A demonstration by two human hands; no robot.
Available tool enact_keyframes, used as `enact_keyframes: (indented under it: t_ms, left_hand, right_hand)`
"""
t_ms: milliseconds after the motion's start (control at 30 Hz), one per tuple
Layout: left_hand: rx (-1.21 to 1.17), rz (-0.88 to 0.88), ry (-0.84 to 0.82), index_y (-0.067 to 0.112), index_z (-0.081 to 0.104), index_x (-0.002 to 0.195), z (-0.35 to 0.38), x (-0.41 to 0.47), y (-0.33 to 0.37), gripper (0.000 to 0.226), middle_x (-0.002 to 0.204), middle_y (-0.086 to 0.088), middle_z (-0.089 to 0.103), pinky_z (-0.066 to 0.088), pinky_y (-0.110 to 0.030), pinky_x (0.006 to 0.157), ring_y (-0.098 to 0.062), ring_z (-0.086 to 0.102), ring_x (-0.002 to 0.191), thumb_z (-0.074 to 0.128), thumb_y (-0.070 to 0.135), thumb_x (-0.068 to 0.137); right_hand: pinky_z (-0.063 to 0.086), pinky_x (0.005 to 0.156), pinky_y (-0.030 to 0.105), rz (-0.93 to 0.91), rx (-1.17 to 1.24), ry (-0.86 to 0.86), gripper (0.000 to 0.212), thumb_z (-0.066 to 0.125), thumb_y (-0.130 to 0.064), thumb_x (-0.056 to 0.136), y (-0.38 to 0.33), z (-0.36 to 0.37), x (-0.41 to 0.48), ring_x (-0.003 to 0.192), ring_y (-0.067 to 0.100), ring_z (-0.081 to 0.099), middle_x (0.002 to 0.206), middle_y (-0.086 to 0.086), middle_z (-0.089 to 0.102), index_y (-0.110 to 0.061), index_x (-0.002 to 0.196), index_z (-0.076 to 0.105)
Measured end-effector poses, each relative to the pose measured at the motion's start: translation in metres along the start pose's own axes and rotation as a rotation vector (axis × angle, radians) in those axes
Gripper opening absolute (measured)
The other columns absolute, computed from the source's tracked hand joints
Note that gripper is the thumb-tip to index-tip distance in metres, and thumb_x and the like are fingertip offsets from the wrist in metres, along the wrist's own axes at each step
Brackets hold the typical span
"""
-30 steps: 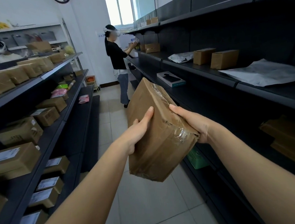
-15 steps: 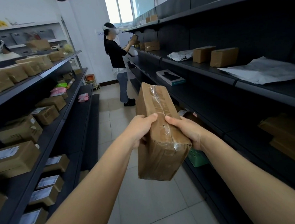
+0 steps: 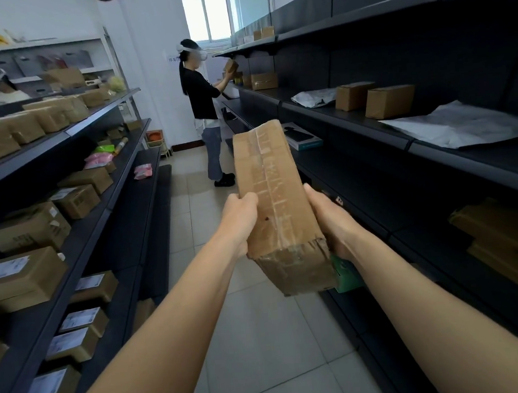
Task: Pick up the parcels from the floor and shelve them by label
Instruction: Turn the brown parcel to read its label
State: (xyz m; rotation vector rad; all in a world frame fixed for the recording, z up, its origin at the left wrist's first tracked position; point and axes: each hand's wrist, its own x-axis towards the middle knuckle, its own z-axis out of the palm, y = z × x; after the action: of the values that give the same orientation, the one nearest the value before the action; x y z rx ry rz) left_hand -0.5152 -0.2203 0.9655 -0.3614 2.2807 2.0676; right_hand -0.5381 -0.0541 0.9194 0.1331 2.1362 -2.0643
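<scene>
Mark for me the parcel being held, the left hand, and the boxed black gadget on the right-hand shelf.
Parcel [image 3: 278, 201]: head view, on its taped top face.
Left hand [image 3: 240, 221]: head view, on the back of the hand.
Boxed black gadget [image 3: 303, 137]: head view, on the box's top face.

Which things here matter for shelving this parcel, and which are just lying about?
Job:
- taped cardboard parcel, held by left hand and right hand
- left shelving with labelled boxes
- right shelving

Lying about:
- grey wrapping sheet
- pink packet
- boxed black device
- other person shelving their own box
</scene>
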Motion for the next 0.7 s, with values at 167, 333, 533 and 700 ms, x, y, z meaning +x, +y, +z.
enact_keyframes:
  t_ms: [167,333,533,700]
  left_hand:
    - [0.001,-0.009,0.01,0.017,0.045,0.125,-0.001,-0.005,0.0,0.03,0.101,-0.006,0.061,0.042,-0.029,0.055,-0.018,0.059,0.081,0.038,0.024,0.096]
    - [0.117,0.113,0.044,0.024,0.029,0.14,0.005,-0.004,-0.001,0.045,0.114,-0.002,0.058,0.052,-0.041,0.082,-0.022,0.06,0.095,0.039,0.031,0.097]
    - [0.136,0.239,0.031,0.024,0.028,0.145,0.004,-0.005,0.006,0.045,0.121,0.001,0.053,0.048,-0.027,0.065,-0.008,0.058,0.086,0.039,0.029,0.102]
    - [0.093,0.244,0.029,0.026,0.029,0.146,0.0,-0.006,0.001,0.045,0.123,0.001,0.054,0.051,-0.03,0.074,-0.012,0.059,0.093,0.04,0.027,0.103]
  right_hand:
    - [0.038,0.116,0.056,0.183,-0.029,-0.109,0.124,0.047,-0.097,0.056,-0.004,-0.004,-0.007,0.135,0.036,0.051,0.152,0.012,0.051,-0.027,0.157,0.033]
    - [0.053,0.093,0.039,0.087,0.094,-0.088,0.083,0.039,-0.079,0.086,0.0,-0.004,-0.014,0.127,0.029,0.06,0.14,0.011,0.063,-0.02,0.143,0.054]
    - [0.041,0.115,0.052,0.078,0.19,-0.157,0.082,0.03,-0.079,0.089,0.0,0.0,-0.014,0.127,0.03,0.061,0.141,0.012,0.063,-0.024,0.146,0.052]
    - [0.041,0.114,0.052,0.104,0.132,-0.125,0.087,0.03,-0.083,0.085,-0.004,-0.004,-0.01,0.127,0.031,0.061,0.139,0.011,0.064,-0.025,0.145,0.052]
